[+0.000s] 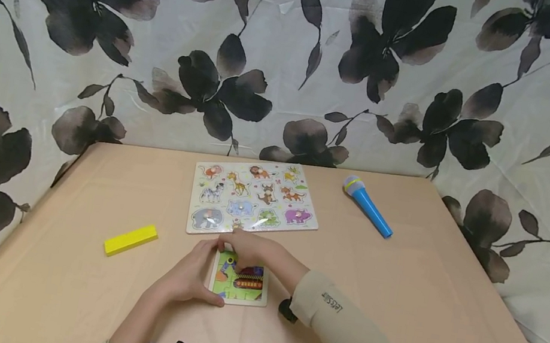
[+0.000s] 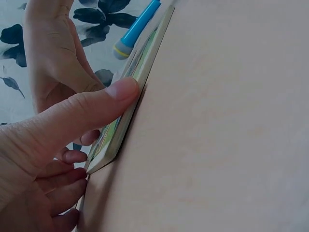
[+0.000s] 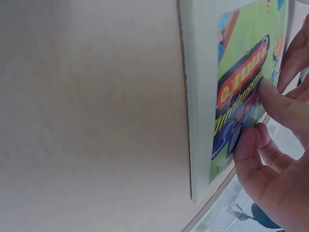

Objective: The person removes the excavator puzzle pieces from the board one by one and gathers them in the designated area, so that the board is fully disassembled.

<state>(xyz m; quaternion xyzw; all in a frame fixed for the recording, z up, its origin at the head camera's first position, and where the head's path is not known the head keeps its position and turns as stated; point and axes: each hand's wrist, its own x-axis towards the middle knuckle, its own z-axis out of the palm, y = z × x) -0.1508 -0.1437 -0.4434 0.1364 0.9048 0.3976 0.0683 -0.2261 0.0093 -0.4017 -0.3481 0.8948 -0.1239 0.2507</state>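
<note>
A small framed puzzle (image 1: 231, 293) showing a tracked vehicle on green lies on the table, its picture pieces within a pale border. My left hand (image 1: 186, 276) grips its left side, thumb at the lower left corner and fingers at the upper left. In the left wrist view that thumb (image 2: 124, 90) rests over the frame's edge. My right hand (image 1: 253, 253) reaches across the top edge. The right wrist view shows my right thumb (image 3: 271, 94) on the puzzle's face (image 3: 248, 46), with curled fingers (image 3: 247, 145) at its edge. Part of the picture is hidden under this hand.
Just behind the small puzzle lies a larger white animal puzzle board (image 1: 222, 199). A yellow bar (image 1: 130, 240) is at the left, and a blue toy microphone (image 1: 371, 210) at the back right. Floral cloth (image 1: 288, 95) hangs behind the table (image 1: 420, 317).
</note>
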